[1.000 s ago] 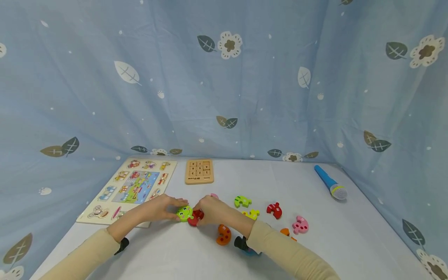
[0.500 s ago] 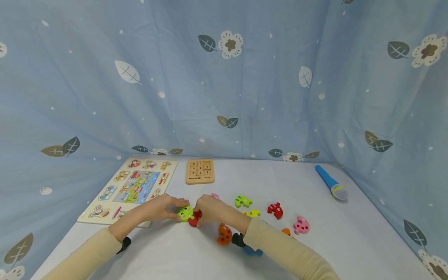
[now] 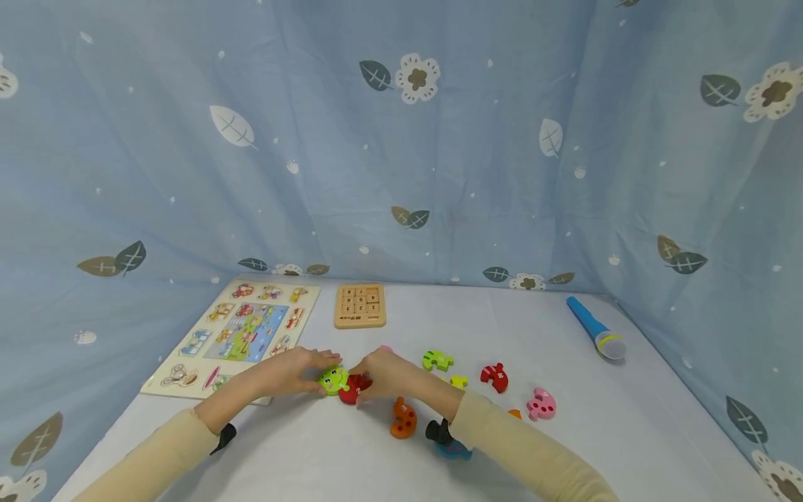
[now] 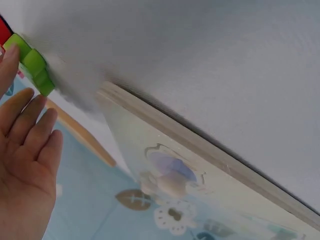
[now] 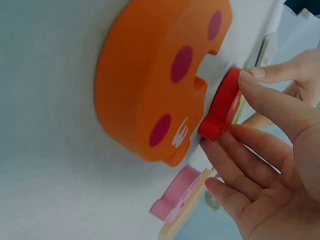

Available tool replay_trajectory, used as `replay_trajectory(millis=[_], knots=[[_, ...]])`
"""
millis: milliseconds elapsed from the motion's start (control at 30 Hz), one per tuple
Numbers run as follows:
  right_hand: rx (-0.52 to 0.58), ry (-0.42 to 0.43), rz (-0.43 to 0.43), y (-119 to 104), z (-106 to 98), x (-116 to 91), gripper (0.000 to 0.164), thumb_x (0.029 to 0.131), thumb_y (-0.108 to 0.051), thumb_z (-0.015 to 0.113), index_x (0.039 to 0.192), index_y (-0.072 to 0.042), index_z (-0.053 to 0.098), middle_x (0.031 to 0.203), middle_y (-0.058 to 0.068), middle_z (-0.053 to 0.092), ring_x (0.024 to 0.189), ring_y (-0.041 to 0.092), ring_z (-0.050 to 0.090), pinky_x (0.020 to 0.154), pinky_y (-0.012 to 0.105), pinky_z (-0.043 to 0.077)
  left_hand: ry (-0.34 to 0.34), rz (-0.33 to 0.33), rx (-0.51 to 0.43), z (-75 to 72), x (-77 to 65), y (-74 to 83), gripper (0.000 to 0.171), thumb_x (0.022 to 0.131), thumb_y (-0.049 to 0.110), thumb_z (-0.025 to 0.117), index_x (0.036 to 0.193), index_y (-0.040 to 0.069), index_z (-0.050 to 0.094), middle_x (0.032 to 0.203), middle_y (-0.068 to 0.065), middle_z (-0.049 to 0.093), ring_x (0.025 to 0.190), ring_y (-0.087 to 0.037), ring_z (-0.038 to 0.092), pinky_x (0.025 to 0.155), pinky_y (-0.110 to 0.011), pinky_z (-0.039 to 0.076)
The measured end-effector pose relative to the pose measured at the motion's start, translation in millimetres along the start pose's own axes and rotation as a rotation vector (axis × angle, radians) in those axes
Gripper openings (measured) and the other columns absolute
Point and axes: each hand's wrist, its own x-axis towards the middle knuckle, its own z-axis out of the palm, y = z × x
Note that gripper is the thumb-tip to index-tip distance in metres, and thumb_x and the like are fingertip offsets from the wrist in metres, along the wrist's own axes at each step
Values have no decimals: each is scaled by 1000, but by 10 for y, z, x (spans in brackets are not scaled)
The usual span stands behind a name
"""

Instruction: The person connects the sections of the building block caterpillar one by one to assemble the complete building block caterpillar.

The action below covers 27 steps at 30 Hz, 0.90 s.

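My left hand (image 3: pixel 291 371) pinches a green caterpillar-head puzzle piece (image 3: pixel 334 381) with a smiling face; in the left wrist view its thumb lies on the green piece (image 4: pixel 34 66) and the fingertips are at its lower end. Against the right side of that head sits a red curved puzzle piece (image 3: pixel 348 394). My right hand (image 3: pixel 385 376) holds this red piece between thumb and fingers, as the right wrist view shows with the red piece (image 5: pixel 225 102) under the thumb tip. Close beside the right hand lies an orange spotted piece (image 3: pixel 403 418), large in the right wrist view (image 5: pixel 145 75).
More pieces lie to the right: green striped (image 3: pixel 437 360), yellow-green (image 3: pixel 459 381), red (image 3: pixel 495 377), pink (image 3: pixel 541 404), and blue (image 3: pixel 453 450) by the right sleeve. A picture puzzle board (image 3: pixel 188 345), a wooden number tray (image 3: pixel 360 323) and a toy microphone (image 3: pixel 592 324) stand around them.
My right hand and forearm have shifted slightly right, and more of the red piece shows at its fingertips. My left hand stays at the green head. The whole head view has shifted a little.
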Motion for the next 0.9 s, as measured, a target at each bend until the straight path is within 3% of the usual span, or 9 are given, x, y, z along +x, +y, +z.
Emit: replay_trajectory(millis=[300,633,900], knots=[[74,17,64,39,-101,-236,46,80,-27,80,122,-12,68,115,-4,69,107,10,62,86,20,52,32,-59,83,11,-1,65,63,80,33,77,132,3,59,134,-16,56,122,-33,54,99,-46,47],[84,26,124,101,-184,-544,33,80,-26,80,110,-11,74,106,-4,71,104,13,63,87,25,53,91,-65,92,5,-24,60,60,76,31,81,126,1,63,127,-13,61,120,-32,56,99,-46,47],[64,25,212,84,-131,-826,44,74,-34,84,110,-12,74,106,-6,71,105,13,62,86,28,55,75,-85,85,25,-26,47,57,77,31,81,124,3,64,124,-14,63,117,-33,58,96,-46,49]])
